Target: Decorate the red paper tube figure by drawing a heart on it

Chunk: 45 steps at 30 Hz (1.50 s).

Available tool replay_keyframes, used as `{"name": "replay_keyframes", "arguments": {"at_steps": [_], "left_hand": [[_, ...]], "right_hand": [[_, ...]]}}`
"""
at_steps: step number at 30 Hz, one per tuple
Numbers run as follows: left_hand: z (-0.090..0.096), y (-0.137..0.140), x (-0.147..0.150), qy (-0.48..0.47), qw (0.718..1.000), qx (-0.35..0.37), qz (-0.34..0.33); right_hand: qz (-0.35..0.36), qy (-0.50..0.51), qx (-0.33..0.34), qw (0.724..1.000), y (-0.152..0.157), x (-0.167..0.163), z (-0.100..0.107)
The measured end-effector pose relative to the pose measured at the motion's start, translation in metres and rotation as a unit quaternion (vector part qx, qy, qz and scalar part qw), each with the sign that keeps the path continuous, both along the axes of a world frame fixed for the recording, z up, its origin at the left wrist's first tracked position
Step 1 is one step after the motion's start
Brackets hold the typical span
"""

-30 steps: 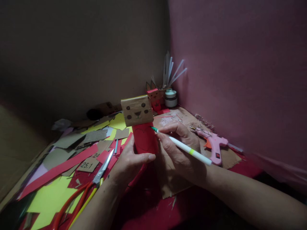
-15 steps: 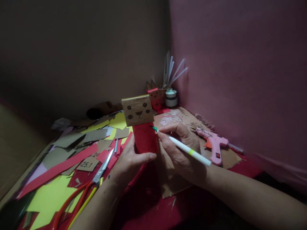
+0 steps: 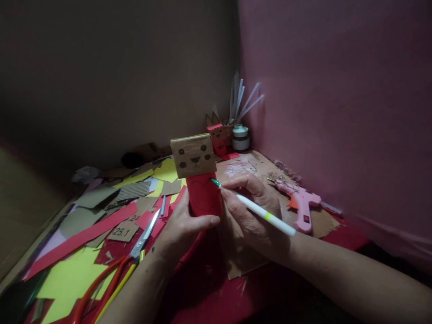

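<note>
Slightly leftward, the felt-tip marker (image 3: 258,210) has shifted since half a second ago, its green tip now nearer the heart outline; the figure and left hand look almost unmoved.

At far left, a dim grey-brown wall (image 3: 118,67) backs the dark red tabletop (image 3: 195,288). Yellow paper (image 3: 72,274), a long red paper strip (image 3: 84,238) and corrugated cardboard scraps (image 3: 135,191) litter that side, with open scissors (image 3: 137,251) lying over them beside the left forearm.

Mid-view, the left hand (image 3: 178,222) is closed around the lower body of the cardboard animal figure (image 3: 197,170), thumb across its front. Whether its base meets the tabletop cannot be told. The figure's long axis is near vertical, its top leaning a little left, its drawn face toward the camera. Behind it stand a smaller eared figure (image 3: 219,146), a lidded jar (image 3: 240,139) and upright glue sticks (image 3: 251,101).

Right of the figure, the right hand (image 3: 251,209) pinches the marker narrowly between thumb and fingers. Its long axis slants from the tip at upper left to the butt at lower right; contact with the red body is unclear. Beyond, a pink glue gun (image 3: 305,207) lies near the pink wall (image 3: 337,112).
</note>
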<state>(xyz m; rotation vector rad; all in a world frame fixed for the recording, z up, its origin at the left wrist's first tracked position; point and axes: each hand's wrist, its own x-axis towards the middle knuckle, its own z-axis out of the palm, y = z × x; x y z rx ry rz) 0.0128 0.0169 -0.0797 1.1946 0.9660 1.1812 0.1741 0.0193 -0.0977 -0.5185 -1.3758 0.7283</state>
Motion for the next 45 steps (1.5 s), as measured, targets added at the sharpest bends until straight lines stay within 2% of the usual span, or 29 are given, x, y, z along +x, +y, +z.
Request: {"name": "replay_keyframes", "arguments": {"at_steps": [15, 21, 36, 45], "left_hand": [[-0.0002, -0.0003, 0.0001, -0.012, 1.000, 0.005, -0.018], [0.0002, -0.0004, -0.0003, -0.005, 1.000, -0.001, -0.004], [0.0025, -0.0018, 0.0014, -0.001, 1.000, -0.004, 0.005], [0.0019, -0.0019, 0.0016, -0.010, 1.000, -0.003, -0.003]], "right_hand": [[-0.001, -0.028, 0.004, 1.000, -0.0019, 0.0028, 0.0046], [0.014, 0.007, -0.007, 1.000, 0.0001, 0.0002, 0.0008], [-0.021, 0.003, -0.006, 1.000, 0.0008, 0.0005, 0.0044], [-0.017, -0.004, -0.022, 1.000, 0.0010, 0.0017, 0.0006]]}}
